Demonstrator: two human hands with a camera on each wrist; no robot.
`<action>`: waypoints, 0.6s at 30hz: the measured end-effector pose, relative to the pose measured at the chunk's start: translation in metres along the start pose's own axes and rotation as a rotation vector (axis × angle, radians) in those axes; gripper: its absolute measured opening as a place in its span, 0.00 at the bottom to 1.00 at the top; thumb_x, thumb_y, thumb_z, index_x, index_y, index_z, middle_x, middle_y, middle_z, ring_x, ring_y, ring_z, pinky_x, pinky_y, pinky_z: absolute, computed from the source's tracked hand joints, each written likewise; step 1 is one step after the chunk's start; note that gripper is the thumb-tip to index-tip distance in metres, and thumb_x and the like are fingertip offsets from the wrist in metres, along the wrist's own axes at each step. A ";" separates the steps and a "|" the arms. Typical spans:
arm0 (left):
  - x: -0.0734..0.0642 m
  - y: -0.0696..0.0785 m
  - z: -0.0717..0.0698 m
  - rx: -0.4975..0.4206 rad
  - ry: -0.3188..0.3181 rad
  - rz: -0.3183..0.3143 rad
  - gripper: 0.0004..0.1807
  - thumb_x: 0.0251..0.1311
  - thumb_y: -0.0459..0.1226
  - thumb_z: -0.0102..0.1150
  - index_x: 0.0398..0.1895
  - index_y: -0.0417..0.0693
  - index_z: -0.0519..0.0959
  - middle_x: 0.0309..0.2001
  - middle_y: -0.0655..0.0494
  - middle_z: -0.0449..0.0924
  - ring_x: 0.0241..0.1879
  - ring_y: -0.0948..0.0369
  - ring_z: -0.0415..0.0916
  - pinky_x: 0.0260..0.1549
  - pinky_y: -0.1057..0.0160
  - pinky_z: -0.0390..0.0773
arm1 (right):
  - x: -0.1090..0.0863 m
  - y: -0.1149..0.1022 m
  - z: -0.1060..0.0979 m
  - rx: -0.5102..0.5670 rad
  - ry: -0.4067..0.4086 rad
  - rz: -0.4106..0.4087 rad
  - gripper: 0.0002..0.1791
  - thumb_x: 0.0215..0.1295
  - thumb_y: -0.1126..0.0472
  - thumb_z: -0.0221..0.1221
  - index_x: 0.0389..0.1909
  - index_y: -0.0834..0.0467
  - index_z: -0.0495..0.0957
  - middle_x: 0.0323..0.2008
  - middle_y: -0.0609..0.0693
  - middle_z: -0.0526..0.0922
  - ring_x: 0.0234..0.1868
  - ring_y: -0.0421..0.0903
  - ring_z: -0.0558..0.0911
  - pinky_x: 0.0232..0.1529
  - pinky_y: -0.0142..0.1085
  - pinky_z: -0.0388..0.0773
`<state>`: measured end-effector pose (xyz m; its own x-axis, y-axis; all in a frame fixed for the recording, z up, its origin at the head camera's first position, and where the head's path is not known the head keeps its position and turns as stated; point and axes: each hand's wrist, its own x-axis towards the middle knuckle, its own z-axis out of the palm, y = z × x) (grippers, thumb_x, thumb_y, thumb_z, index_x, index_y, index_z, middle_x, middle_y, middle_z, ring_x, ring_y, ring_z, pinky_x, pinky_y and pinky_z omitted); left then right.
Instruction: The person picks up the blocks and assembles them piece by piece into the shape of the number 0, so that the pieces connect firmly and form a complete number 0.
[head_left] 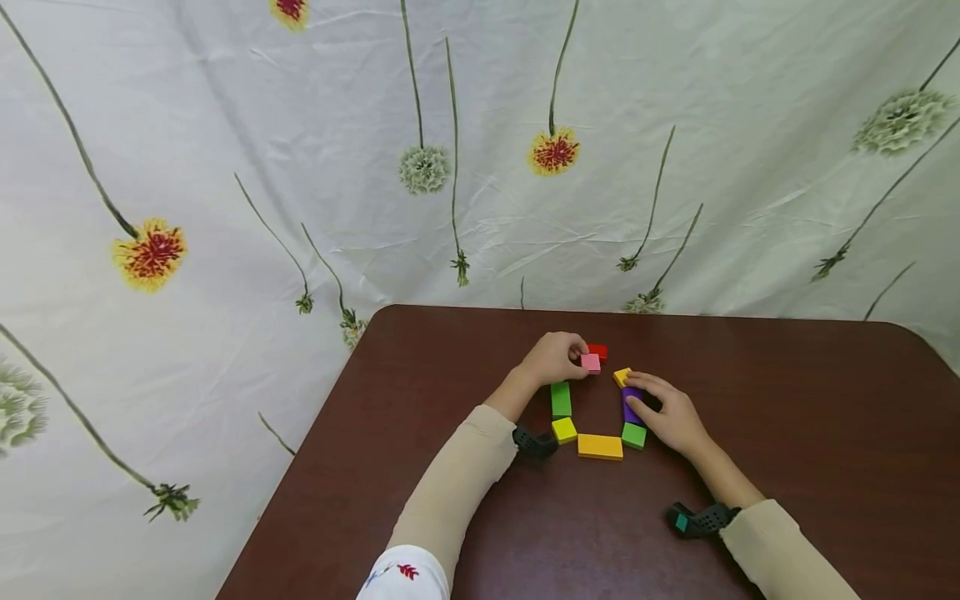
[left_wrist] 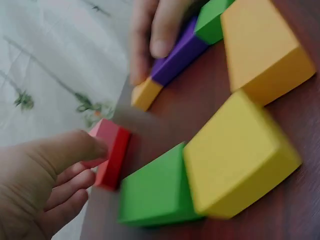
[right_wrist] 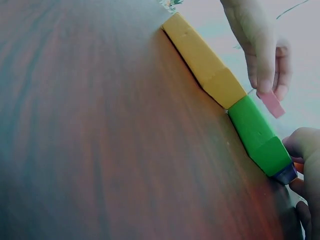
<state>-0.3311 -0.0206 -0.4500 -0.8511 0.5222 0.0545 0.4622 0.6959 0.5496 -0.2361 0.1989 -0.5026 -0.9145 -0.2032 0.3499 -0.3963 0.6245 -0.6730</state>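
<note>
My left hand (head_left: 553, 358) pinches a small pink block (head_left: 591, 363) between thumb and fingertips. It is held close by a red block (head_left: 597, 351), which it overlaps in the left wrist view. Across from it, my right hand (head_left: 672, 417) rests on a purple block (head_left: 632, 406), fingers fairly straight. One fingertip reaches a small orange block (head_left: 622, 377) at the purple block's far end; the thumb lies on the purple one. A green block (head_left: 633, 436) adjoins the purple block's near end.
Closing the near side of this ring of blocks is a long orange block (head_left: 600, 447). A yellow block (head_left: 565, 430) and another green block (head_left: 561, 400) form the left side. The brown table (head_left: 787, 400) ends at a flowered white cloth (head_left: 337, 125) behind.
</note>
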 end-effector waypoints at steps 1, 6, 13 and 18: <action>0.000 -0.003 -0.003 -0.032 -0.009 0.010 0.15 0.54 0.37 0.71 0.44 0.44 0.81 0.40 0.55 0.80 0.39 0.63 0.74 0.40 0.72 0.74 | 0.000 0.000 0.000 -0.001 0.000 0.003 0.19 0.66 0.62 0.61 0.56 0.66 0.78 0.60 0.62 0.75 0.62 0.62 0.71 0.61 0.60 0.64; -0.002 -0.017 -0.019 -0.152 -0.073 0.020 0.14 0.52 0.34 0.70 0.43 0.42 0.82 0.38 0.55 0.80 0.38 0.63 0.76 0.39 0.72 0.76 | 0.000 0.001 0.000 -0.003 0.001 -0.002 0.19 0.67 0.62 0.61 0.56 0.66 0.78 0.60 0.62 0.75 0.62 0.63 0.71 0.61 0.61 0.63; -0.009 -0.034 -0.029 -0.199 -0.132 -0.041 0.14 0.52 0.32 0.71 0.43 0.41 0.83 0.38 0.54 0.82 0.37 0.62 0.78 0.39 0.69 0.78 | -0.001 0.000 -0.001 0.006 0.011 -0.015 0.19 0.66 0.63 0.61 0.56 0.66 0.78 0.60 0.63 0.75 0.62 0.63 0.71 0.60 0.61 0.64; -0.011 -0.041 -0.029 -0.160 -0.153 -0.056 0.13 0.52 0.31 0.70 0.43 0.42 0.83 0.37 0.54 0.82 0.36 0.62 0.77 0.38 0.71 0.78 | 0.000 0.000 0.000 0.010 -0.004 0.001 0.19 0.66 0.62 0.61 0.57 0.65 0.78 0.61 0.61 0.75 0.63 0.62 0.70 0.61 0.60 0.63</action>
<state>-0.3476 -0.0687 -0.4488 -0.8210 0.5620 -0.1006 0.3593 0.6455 0.6740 -0.2359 0.1991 -0.5024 -0.9154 -0.2057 0.3460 -0.3957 0.6175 -0.6798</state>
